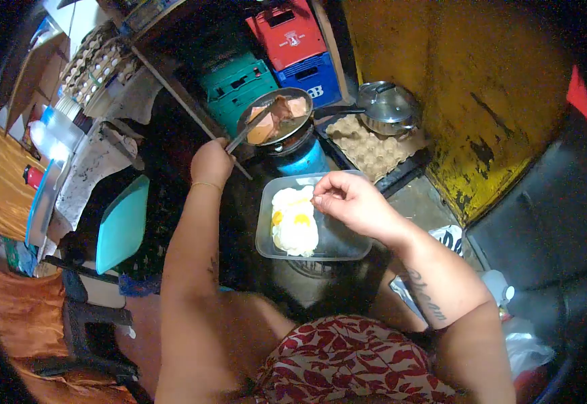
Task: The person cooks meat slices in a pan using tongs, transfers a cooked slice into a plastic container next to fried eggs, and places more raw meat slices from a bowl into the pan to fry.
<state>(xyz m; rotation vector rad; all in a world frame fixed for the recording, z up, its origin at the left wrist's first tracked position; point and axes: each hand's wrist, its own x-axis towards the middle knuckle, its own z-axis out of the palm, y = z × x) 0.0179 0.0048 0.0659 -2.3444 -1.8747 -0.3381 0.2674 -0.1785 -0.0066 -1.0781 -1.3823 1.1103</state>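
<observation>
My left hand is closed around the end of long metal tongs, which reach over a frying pan. Several pinkish-brown slices of meat lie in the pan. My right hand is over a clear plastic container, with thumb and fingers pinched together. Whatever is between those fingertips, if anything, is too small to make out. Fried eggs with yellow yolks fill the left part of the container, just beside my right fingertips.
The pan sits on a small stove above a blue cylinder. To its right, a lidded pot stands by an egg tray. Behind are green, red and blue crates. A teal lid is at left.
</observation>
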